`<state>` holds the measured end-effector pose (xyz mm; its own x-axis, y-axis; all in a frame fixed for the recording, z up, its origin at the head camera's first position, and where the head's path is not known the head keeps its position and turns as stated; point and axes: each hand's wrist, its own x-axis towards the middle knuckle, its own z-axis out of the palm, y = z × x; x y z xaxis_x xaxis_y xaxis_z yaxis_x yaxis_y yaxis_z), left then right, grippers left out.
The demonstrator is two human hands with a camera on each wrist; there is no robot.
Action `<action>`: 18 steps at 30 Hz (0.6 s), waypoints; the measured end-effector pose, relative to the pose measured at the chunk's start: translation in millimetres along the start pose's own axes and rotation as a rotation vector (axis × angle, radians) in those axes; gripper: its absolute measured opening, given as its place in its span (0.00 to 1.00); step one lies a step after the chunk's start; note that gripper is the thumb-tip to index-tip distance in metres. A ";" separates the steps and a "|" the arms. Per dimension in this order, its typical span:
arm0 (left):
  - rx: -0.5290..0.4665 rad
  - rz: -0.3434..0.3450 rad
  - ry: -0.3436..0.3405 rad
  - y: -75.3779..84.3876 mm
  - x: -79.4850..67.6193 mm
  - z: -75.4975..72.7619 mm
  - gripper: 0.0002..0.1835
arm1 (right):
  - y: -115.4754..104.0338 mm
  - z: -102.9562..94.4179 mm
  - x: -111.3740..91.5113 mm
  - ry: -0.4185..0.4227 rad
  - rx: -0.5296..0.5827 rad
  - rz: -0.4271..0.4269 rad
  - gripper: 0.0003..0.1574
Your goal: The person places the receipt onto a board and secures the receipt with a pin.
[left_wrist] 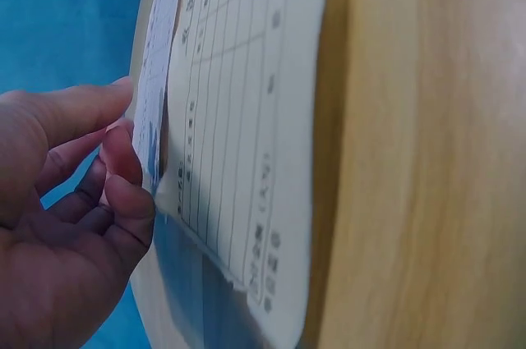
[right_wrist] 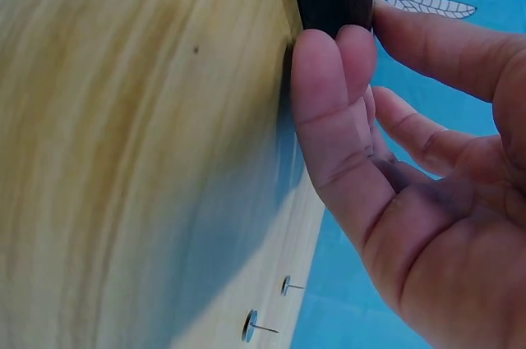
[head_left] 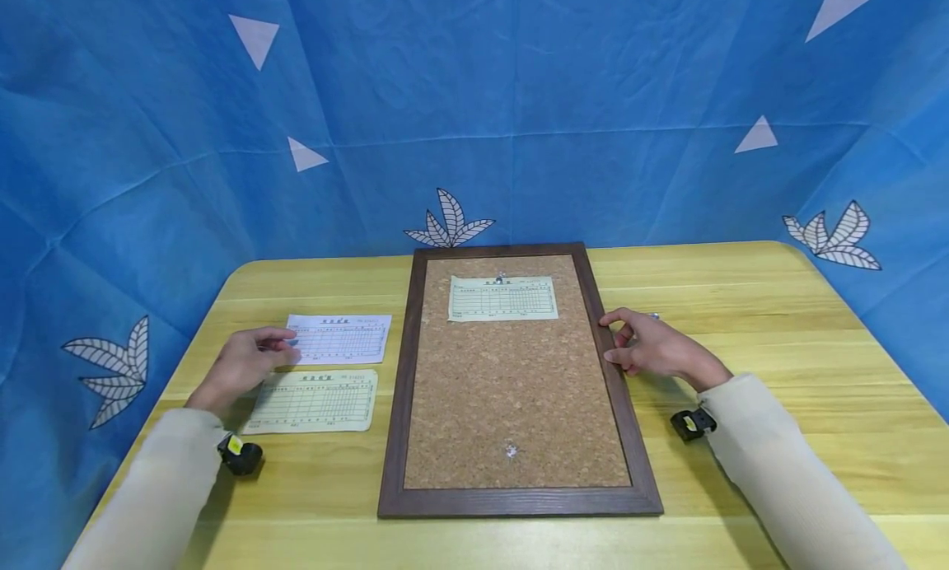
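My left hand [head_left: 248,360] is at the left edge of a white printed slip [head_left: 348,339], thumb and forefinger apart; in the left wrist view the fingertips [left_wrist: 131,193] are at the paper's edge. Just below that slip lies a pale green printed slip [head_left: 319,404]. On the right, my right hand [head_left: 652,343] grips the dark wooden frame of a cork board [head_left: 511,389] by its right side. Near the board's top another pale green slip [head_left: 504,302] has a tack [head_left: 499,280] at its upper edge.
Two thumbtacks [right_wrist: 251,326] sit points outward on the wooden table [head_left: 771,348], past the right hand. A small shiny spot [head_left: 511,450] shows low on the cork. Behind the table hangs a blue cloth [head_left: 593,67] with white triangles and leaf prints.
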<state>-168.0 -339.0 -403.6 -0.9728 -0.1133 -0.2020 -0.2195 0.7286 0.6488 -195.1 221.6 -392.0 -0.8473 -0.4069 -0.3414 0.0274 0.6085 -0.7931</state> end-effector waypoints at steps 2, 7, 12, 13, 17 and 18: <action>0.004 0.004 0.005 -1.9 0.7 -1.3 0.23 | 0.2 0.2 0.2 0.000 0.002 0.000 0.35; 0.025 0.013 0.023 -6.0 1.4 -3.8 0.24 | 0.8 0.5 1.0 -0.001 0.018 0.009 0.35; 0.027 0.001 0.022 -7.7 0.0 -6.7 0.25 | 1.7 0.6 1.6 0.001 0.018 0.010 0.35; 0.025 0.000 0.018 -7.7 -0.4 -7.1 0.25 | 2.1 0.5 1.3 0.001 0.016 0.007 0.35; 0.029 0.009 0.006 -8.3 -1.0 -7.8 0.26 | 3.6 0.2 0.1 -0.003 0.016 -0.005 0.35; 0.032 0.012 0.004 -8.3 -1.3 -7.9 0.26 | 3.7 0.2 -0.1 -0.004 0.018 -0.007 0.35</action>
<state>-165.5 -350.3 -402.9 -0.9757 -0.1068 -0.1912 -0.2052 0.7514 0.6272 -194.8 223.8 -394.9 -0.8454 -0.4139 -0.3376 0.0310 0.5929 -0.8047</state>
